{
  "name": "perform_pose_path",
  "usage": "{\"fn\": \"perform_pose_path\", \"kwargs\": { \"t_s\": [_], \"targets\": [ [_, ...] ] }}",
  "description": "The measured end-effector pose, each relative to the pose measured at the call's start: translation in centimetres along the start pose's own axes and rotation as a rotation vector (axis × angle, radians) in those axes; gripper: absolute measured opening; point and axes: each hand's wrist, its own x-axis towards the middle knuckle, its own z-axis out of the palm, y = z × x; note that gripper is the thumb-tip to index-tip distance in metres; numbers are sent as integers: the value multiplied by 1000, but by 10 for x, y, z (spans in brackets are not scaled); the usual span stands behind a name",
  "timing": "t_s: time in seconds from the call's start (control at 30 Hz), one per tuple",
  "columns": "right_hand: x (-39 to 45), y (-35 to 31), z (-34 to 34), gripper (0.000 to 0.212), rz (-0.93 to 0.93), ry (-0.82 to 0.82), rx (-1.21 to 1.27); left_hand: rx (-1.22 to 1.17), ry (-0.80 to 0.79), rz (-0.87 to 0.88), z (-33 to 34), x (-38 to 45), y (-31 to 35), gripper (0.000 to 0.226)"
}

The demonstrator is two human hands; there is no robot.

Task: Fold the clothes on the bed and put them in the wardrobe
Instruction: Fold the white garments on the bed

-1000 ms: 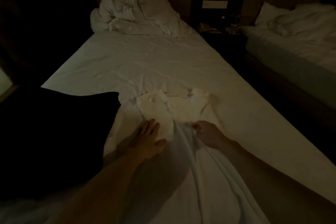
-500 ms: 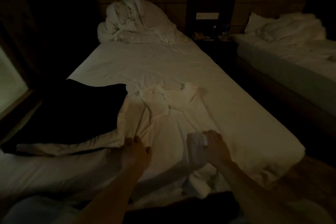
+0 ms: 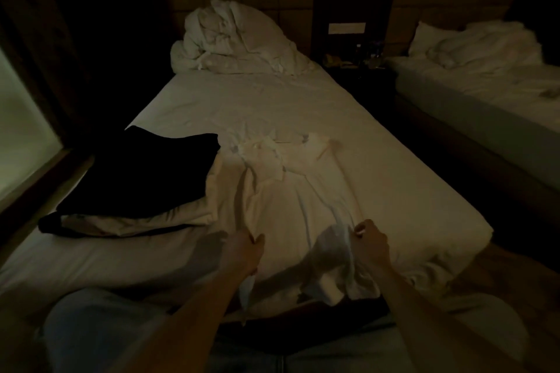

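A white collared shirt (image 3: 291, 185) lies spread on the bed (image 3: 394, 179), collar away from me, its lower part bunched toward the foot edge. My left hand (image 3: 242, 251) grips the shirt's left lower edge near the foot of the bed. My right hand (image 3: 369, 244) pinches a gathered fold of its right lower part. A folded dark garment (image 3: 145, 172) sits on a pale folded piece at the left side of the bed. The room is dim.
A crumpled white duvet (image 3: 233, 39) is heaped at the head of the bed. A second bed (image 3: 491, 94) stands to the right across a dark gap with a nightstand (image 3: 360, 66). A lit window (image 3: 21, 130) is at the left.
Both hands have drawn back from the shirt's middle to its lower end, taking hold of the fabric and pulling it toward the foot edge. The view has pulled back from the bed.
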Motion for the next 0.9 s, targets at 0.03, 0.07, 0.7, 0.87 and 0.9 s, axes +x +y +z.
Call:
{"fn": "perform_pose_path", "kwargs": {
  "t_s": [0.03,0.07,0.7,0.87,0.9],
  "targets": [
    [-1,3,-4,25,17,40,41,75,37,4,-3,-1,-6,34],
    [-2,8,-9,30,56,81,56,174,42,-2,-5,-2,-12,38],
    [-30,28,6,50,268,-430,515,-380,-85,135,3,-20,-32,25],
    [-31,22,-7,56,192,-432,496,-126,-527,197,8,-26,-50,104],
    [-29,21,-8,55,172,-397,466,-106,-520,174,8,-29,-51,103]
  ]
}}
